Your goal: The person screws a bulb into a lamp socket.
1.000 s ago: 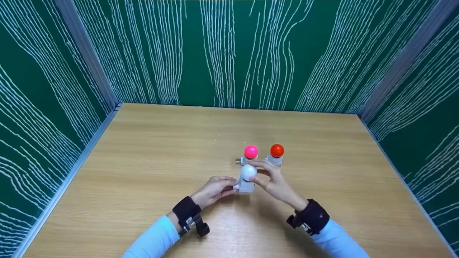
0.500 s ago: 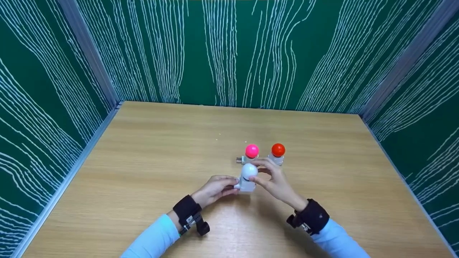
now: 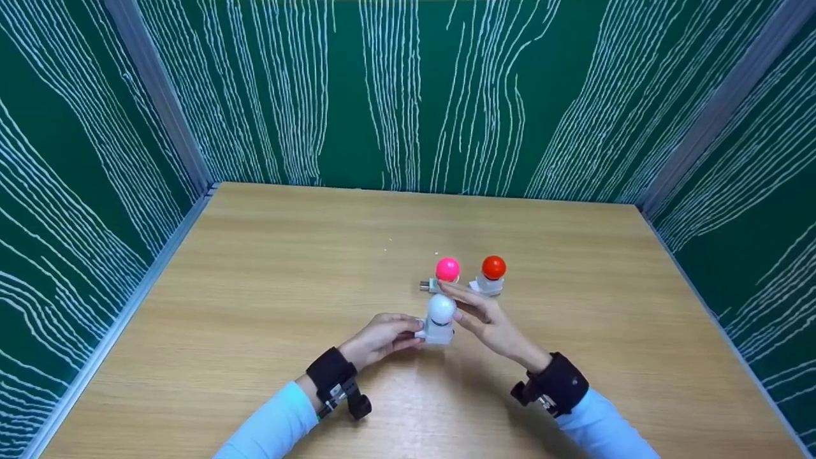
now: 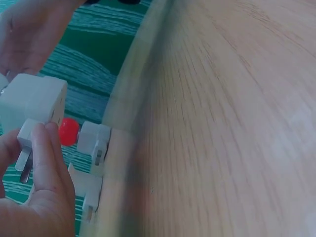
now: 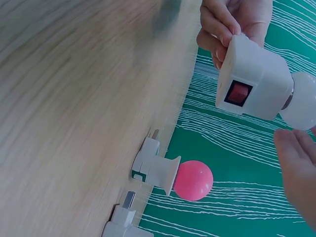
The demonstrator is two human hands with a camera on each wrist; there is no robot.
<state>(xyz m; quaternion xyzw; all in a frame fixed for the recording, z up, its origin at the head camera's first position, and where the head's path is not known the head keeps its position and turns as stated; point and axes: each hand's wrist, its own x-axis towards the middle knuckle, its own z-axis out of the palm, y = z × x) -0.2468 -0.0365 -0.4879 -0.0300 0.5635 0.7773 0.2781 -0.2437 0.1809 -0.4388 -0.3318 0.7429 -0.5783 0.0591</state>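
Note:
My left hand (image 3: 386,338) pinches the plug end of a white lamp socket (image 5: 259,81) that carries a small red rocker switch (image 5: 238,93). Metal prongs (image 4: 24,168) stick out past those fingers in the left wrist view. A round white light bulb (image 3: 442,308) sits in the socket, upright in the head view. Beside the bulb is my right hand (image 3: 491,322), its fingers stretched out and spread from the thumb, the fingertips right at the glass. The socket is held up off the wooden table (image 3: 287,255).
Behind the hands stand a pink bulb (image 3: 447,268) and a red bulb (image 3: 493,267), each in a white plug-in socket on the table. A few tiny specks lie farther back. Green, white-streaked panels (image 3: 344,95) wall the table on three sides.
My right hand's fingers, earlier curled round the white bulb, have straightened and come off it slightly. The left hand keeps its hold on the socket in nearly the same place.

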